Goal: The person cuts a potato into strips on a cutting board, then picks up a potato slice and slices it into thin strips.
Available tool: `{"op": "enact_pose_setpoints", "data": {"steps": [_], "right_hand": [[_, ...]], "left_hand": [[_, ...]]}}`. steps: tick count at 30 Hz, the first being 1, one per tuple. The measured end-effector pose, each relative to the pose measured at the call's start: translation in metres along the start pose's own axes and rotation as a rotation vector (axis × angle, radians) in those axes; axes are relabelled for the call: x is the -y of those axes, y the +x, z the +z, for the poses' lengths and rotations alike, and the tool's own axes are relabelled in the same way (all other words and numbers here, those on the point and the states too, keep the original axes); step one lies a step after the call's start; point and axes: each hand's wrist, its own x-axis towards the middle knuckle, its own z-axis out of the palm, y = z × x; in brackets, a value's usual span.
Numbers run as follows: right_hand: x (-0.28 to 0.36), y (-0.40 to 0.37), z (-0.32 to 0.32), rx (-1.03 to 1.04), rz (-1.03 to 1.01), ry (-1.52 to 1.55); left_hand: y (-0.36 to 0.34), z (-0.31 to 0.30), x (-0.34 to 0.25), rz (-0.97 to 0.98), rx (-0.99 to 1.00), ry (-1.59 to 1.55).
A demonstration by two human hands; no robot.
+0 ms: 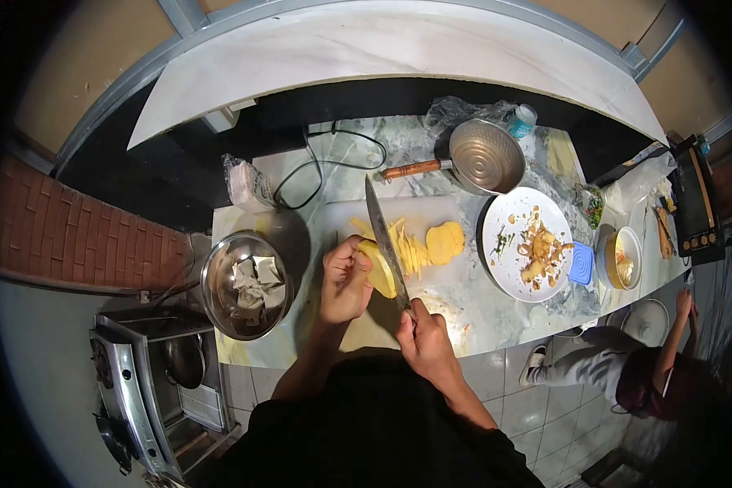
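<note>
My left hand grips a piece of peeled potato, its yellow cut face turned to the right. In my right hand is the handle of a kitchen knife, whose long blade points away from me and lies right along the potato. Both hands are over the near side of a white cutting board. On the board are thin potato strips, and to their right a small overlapping stack of round potato slices.
A steel bowl with pale torn pieces stands left. A saucepan is at the back, its wooden handle towards the board. Right of the board lie a white plate with peelings and a blue square item. Another person is at far right.
</note>
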Motion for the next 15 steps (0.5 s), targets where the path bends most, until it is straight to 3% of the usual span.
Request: {"op": "enact_pose_setpoints", "data": {"steps": [9, 15], "right_hand": [[0.001, -0.002, -0.002, 0.037, -0.003, -0.015], [0.014, 0.000, -0.015, 0.064, 0.105, 0.012]], "left_hand": [[0.009, 0.014, -0.021, 0.048, -0.083, -0.022], [0.004, 0.008, -0.022, 0.004, 0.014, 0.415]]}}
